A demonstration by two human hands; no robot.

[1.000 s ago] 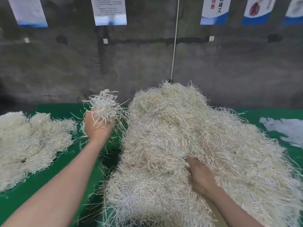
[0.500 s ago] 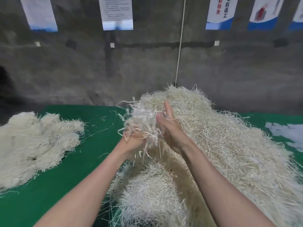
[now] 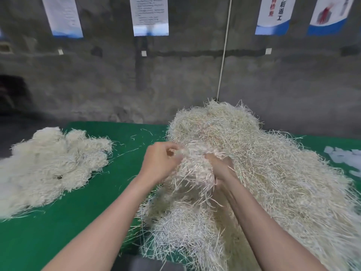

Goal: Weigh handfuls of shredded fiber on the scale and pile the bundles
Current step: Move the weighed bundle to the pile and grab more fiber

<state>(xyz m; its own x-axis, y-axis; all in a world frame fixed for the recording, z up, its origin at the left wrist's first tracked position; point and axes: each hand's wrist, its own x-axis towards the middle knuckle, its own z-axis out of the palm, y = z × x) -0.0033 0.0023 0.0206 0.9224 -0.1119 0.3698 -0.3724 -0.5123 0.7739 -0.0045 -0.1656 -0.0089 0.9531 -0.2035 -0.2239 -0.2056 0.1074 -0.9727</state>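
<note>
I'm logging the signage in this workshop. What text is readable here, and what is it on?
"后返工": black column on the third poster, as far as it can be made out; its top is cut off. The red column beside it is too blurred.
The left sheet: print too blurred to read.
The middle sheet: lines of print too small to read.
The right poster: red picture, no legible text.

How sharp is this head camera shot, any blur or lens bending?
Head view: soft even light, no glare; the right hand and handful of fiber are motion-smeared; the smaller pile softens toward the left edge; the wall posters lean outward, wide-angle distortion.
</note>
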